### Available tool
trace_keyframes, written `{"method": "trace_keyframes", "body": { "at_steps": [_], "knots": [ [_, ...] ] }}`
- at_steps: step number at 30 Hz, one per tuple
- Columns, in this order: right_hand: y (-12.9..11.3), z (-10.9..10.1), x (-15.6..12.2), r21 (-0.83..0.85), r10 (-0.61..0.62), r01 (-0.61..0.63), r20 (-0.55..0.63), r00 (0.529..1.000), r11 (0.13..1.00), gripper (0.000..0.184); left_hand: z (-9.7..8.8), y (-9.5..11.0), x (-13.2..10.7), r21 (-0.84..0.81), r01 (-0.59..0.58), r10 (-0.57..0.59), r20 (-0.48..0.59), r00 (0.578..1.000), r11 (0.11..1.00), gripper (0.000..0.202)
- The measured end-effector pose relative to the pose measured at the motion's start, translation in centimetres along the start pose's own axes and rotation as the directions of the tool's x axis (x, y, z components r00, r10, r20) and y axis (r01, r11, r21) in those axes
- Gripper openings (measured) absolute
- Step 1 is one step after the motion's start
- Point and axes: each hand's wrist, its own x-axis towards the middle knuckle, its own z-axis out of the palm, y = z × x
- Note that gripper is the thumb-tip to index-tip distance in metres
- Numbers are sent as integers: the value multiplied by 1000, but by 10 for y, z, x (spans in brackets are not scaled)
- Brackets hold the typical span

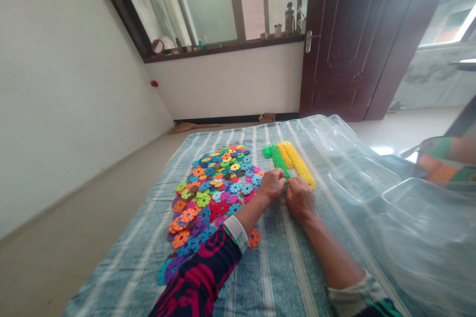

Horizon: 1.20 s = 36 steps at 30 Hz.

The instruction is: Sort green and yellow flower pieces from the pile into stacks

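Note:
My left hand (273,184) and my right hand (300,199) meet at the near end of a long row of green notched discs (278,157) packed face to face. The fingers of both are closed on green discs there, and a little green shows between the fingertips. How many discs they pinch is hidden. Just right of the green row lie a long yellow row (300,166) and a shorter yellow row (284,156). A short green stack (267,152) sits at the far left of the green row. Left of my hands spreads a heap of loose multicoloured notched discs (204,200).
Clear plastic boxes (364,178) and a crumpled clear plastic bag (427,257) lie along the right side. A striped blue-green cloth (275,267) covers the table. Beyond stand a dark red door (342,25) and a window sill (230,48) with small items.

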Motion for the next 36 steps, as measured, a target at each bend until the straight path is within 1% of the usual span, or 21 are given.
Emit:
{"method": "trace_keyframes", "body": {
  "at_steps": [4, 10, 15, 19, 23, 26, 28, 31, 34, 36],
  "knots": [
    [-3, -3, -1, -61, 9, -6, 47, 999, 998, 22, 1, 4, 3, 47, 13, -13, -7, 1000, 999, 11],
    [-7, -6, -2, -135, -3, 14, 82, 997, 991, 23, 0, 9, 3, 180, 53, -48, -28, 998, 982, 15],
    [-8, -7, -2, -177, -17, 37, 112, 994, 983, 24, -4, 5, 0, 223, 50, -42, -43, 998, 973, 17],
    [-7, -7, -3, -195, -39, 61, 113, 993, 979, 22, -8, -1, -5, 233, 27, -25, -11, 1000, 972, 16],
    [-6, -6, -6, -206, -52, 75, 115, 992, 976, 24, -6, -1, -11, 238, 53, -62, 32, 998, 970, 18],
    [-3, -4, -7, -214, -63, 88, 121, 991, 973, 22, -4, -1, -14, 243, 51, -62, 37, 997, 969, 19],
    [-2, -3, -8, -213, -71, 97, 125, 990, 972, 20, -7, -4, -13, 280, 52, -63, 33, 997, 959, 21],
    [-1, -3, -8, -202, -84, 109, 127, 988, 973, 19, -20, -19, -10, 359, 108, -113, -5, 994, 927, 23],
    [-2, -4, -8, -197, -75, 99, 126, 989, 975, 18, -47, -46, -5, 408, 206, -188, -83, 979, 889, 27],
    [-3, -5, -8, -195, -64, 88, 129, 990, 977, 17, -67, -68, -2, 439, 286, -245, -150, 958, 852, 28]
  ]
}}
